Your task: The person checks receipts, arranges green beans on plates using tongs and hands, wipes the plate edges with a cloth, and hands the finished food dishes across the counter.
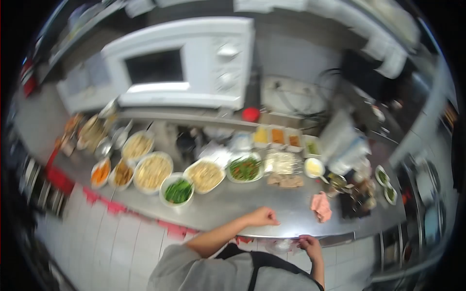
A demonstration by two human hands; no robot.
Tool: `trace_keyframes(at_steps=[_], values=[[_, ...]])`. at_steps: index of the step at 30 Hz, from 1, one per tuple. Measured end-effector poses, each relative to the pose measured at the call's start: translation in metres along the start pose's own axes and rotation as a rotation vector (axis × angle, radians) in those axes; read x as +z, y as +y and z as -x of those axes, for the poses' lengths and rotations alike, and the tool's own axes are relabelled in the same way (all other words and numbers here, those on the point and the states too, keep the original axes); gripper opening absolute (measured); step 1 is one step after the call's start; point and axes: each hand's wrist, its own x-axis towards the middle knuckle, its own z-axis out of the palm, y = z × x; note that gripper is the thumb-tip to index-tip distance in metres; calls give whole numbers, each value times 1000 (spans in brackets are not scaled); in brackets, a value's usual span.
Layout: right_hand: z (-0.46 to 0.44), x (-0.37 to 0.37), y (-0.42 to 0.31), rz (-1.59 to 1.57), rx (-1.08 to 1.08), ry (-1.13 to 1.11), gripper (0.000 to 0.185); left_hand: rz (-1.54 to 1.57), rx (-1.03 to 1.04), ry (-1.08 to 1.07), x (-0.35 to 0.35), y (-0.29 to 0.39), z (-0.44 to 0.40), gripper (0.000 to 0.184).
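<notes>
My left hand [262,217] is over the steel counter [238,203] near its front edge, fingers curled together; anything inside them is hidden. To its right, at the counter's edge, my right hand [310,246] has loosely bent fingers with a gap between them, and I see nothing held there. A clear, blurred plastic-looking item [282,245] shows below the edge between the hands. Beyond the right hand lies a crumpled pink cloth [321,207]. Pale beige pieces [285,181] rest on the counter ahead of my left hand, beside a clear-wrapped pale pack [282,162].
Along the counter stand a bowl of leafy greens [177,191], bowls of pale shredded food [154,171], a dish of green beans [244,168] and carrot pieces [101,173]. A white microwave [204,63] sits behind them. Small tubs [277,137] and plastic bags [347,150] are at back right.
</notes>
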Motion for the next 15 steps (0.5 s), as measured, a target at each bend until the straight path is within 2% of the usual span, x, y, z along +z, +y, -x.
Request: trace_keyframes(at_steps=[1,5,8,11,13,14,15], values=[[-10,-7,-11,-89,41,-14,19,36,-17,78,-6,4,-2,35],[-59,-22,-22,-23,41,-189,20,329,-195,452,-8,-15,24,41],[-99,-28,-44,51,-11,-351,19,646,-288,762,4,-46,64,36],[-141,-26,-50,84,-96,-512,18,766,-305,1083,13,-51,101,22],[-166,-22,-48,88,-87,-527,19,957,-296,1281,1,-30,105,36],[-175,-19,-51,87,-82,-523,20,1057,-270,1345,-10,-23,106,46],[-185,-16,-54,101,-44,-531,20,1138,-228,1339,-24,-23,107,46]])
